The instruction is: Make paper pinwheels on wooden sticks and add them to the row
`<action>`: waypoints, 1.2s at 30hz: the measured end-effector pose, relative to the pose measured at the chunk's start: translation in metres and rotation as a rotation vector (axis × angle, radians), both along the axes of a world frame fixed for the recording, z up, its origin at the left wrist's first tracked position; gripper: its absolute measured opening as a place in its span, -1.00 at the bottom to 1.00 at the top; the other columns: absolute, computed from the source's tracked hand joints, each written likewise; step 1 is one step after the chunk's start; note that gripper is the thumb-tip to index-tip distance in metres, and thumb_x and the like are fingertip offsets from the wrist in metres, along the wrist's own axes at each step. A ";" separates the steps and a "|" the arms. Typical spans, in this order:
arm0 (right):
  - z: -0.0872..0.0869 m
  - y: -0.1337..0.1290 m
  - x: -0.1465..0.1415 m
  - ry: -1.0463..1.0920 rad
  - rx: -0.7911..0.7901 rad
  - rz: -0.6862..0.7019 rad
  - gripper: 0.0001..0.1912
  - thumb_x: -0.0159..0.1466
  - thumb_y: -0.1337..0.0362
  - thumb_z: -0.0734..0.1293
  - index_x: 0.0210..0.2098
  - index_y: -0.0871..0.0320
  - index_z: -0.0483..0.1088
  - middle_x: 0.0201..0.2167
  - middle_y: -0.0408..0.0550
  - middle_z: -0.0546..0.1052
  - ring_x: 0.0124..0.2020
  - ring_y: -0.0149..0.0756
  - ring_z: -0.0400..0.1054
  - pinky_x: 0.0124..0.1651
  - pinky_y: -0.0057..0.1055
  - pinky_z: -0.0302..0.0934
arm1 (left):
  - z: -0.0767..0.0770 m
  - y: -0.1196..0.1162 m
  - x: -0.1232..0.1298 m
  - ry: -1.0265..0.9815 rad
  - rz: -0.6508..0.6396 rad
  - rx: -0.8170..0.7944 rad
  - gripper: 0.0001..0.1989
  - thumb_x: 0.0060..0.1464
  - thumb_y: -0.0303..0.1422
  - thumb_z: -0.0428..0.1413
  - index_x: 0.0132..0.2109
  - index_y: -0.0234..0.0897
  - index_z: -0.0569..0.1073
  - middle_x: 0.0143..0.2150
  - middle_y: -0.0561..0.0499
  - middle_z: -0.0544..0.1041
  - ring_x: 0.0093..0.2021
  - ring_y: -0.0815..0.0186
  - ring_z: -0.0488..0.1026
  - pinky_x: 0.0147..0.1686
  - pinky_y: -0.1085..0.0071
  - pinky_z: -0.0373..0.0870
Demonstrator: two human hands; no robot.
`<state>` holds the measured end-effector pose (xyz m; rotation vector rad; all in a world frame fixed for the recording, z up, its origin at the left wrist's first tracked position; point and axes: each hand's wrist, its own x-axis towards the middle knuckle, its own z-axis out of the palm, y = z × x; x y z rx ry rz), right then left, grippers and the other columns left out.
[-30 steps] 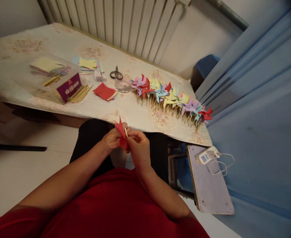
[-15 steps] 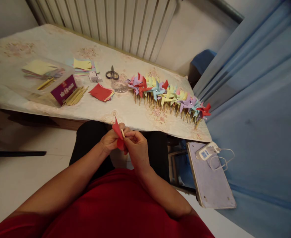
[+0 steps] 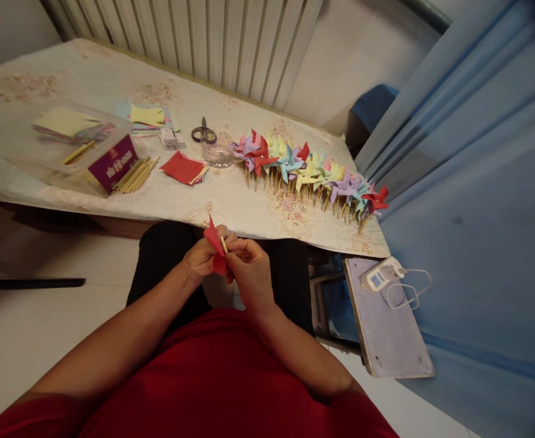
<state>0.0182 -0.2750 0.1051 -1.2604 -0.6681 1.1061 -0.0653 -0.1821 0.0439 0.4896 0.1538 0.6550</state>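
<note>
A red paper pinwheel [image 3: 213,238] is held over my lap, just off the table's front edge. My left hand [image 3: 199,258] is closed around its folded blades from the left. Against the back of the pinwheel is the end of a short pale wooden stick [image 3: 224,244]. My right hand [image 3: 251,271] pinches this stick between thumb and fingers, and most of it is hidden by the hand. The two hands almost touch. Beyond them on the table lies a stack of red paper squares [image 3: 184,168].
A clear plastic box [image 3: 78,164] holds coloured paper, with wooden sticks [image 3: 136,176] beside it. Scissors [image 3: 204,132], a small box [image 3: 171,139] and a clear tray of pins [image 3: 219,156] lie behind. Many finished pinwheels [image 3: 313,172] stand in rows. A white charger [image 3: 381,275] rests on a stool [image 3: 392,331].
The view has shifted slightly. Both hands keep the same hold on the pinwheel and stick, with hardly any movement between them.
</note>
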 end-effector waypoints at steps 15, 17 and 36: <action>-0.001 0.001 -0.001 0.004 -0.002 0.000 -0.86 0.08 0.26 0.43 -0.41 0.11 0.38 -0.70 -0.32 0.43 -0.74 -0.50 0.24 -0.71 -0.60 0.10 | -0.006 0.000 -0.001 -0.058 -0.019 0.047 -0.64 -0.17 -0.35 0.42 -0.52 -0.28 0.34 -0.52 0.13 0.39 -0.64 0.38 0.40 -0.73 0.51 0.37; -0.001 0.001 -0.001 0.005 -0.007 0.003 -0.85 0.07 0.25 0.43 -0.41 0.11 0.38 -0.70 -0.33 0.42 -0.74 -0.50 0.25 -0.71 -0.61 0.11 | -0.008 0.001 -0.001 -0.060 -0.019 0.055 -0.63 -0.20 -0.37 0.43 -0.51 -0.28 0.34 -0.52 0.13 0.40 -0.64 0.37 0.42 -0.74 0.51 0.37; -0.002 0.002 -0.002 0.007 -0.020 -0.007 -0.81 0.07 0.20 0.46 -0.42 0.09 0.37 -0.70 -0.33 0.41 -0.74 -0.49 0.24 -0.72 -0.58 0.13 | -0.013 0.003 -0.003 -0.062 -0.014 -0.010 -0.63 -0.19 -0.47 0.41 -0.53 -0.30 0.31 -0.52 0.11 0.40 -0.59 0.39 0.43 -0.62 0.52 0.43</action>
